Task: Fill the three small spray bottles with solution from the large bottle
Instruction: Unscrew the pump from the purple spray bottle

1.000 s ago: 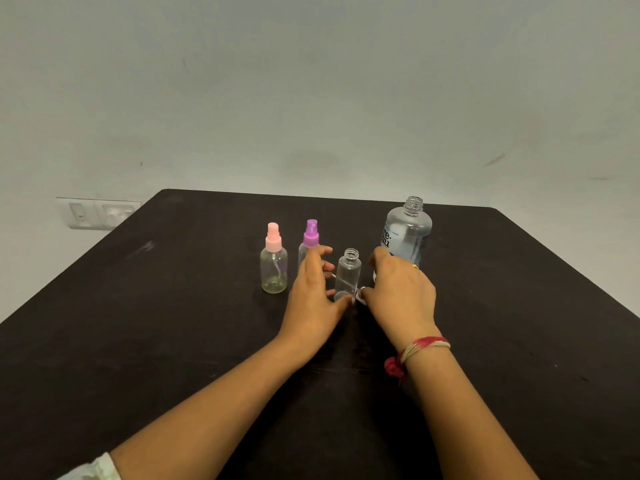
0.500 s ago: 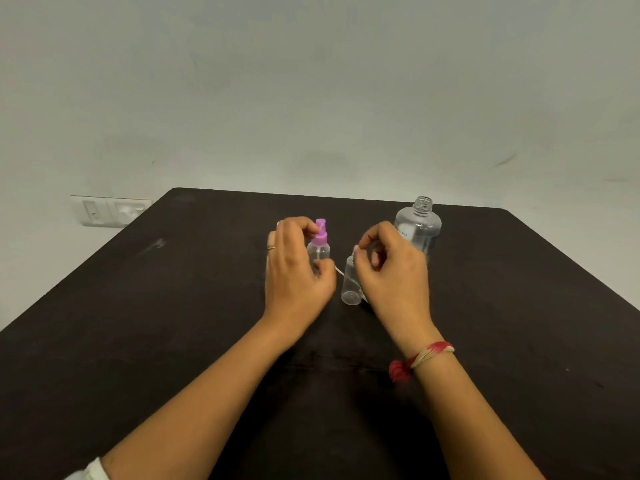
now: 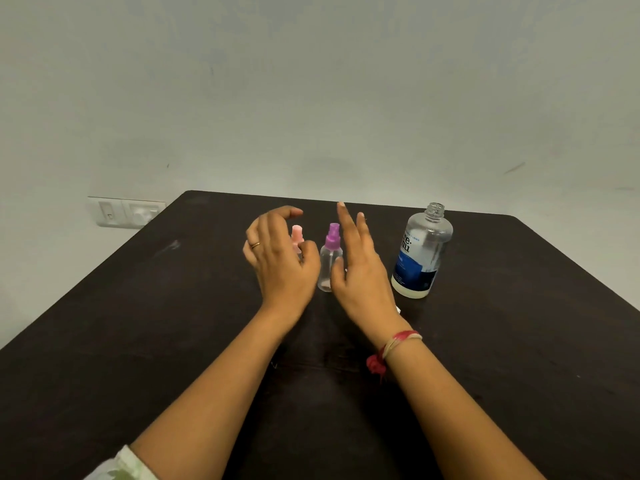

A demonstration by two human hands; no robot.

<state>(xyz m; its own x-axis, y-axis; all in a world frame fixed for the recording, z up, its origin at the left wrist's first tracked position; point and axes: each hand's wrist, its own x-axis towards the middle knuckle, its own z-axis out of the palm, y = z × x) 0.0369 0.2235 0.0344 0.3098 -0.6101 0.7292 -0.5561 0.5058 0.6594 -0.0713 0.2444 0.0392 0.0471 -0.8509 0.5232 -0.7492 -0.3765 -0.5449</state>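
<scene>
Centre frame: left hand [image 3: 280,263] loosely curled, right hand [image 3: 360,271] straight-fingered, both empty; capped purple bottle [image 3: 329,261] between them looks unfilled; pink bottle [image 3: 297,236] behind the left; large bottle [image 3: 420,252], uncapped, further right; pouring seemingly unbegun.

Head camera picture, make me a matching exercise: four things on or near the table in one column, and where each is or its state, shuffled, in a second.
1 large bottle
2 purple-capped bottle
3 pink-capped bottle
4 wall socket

A partly behind the left hand
B neck open, no cap
C on the wall, left of the table
D between the left hand and right hand

Pairs: 1-B, 2-D, 3-A, 4-C
</scene>
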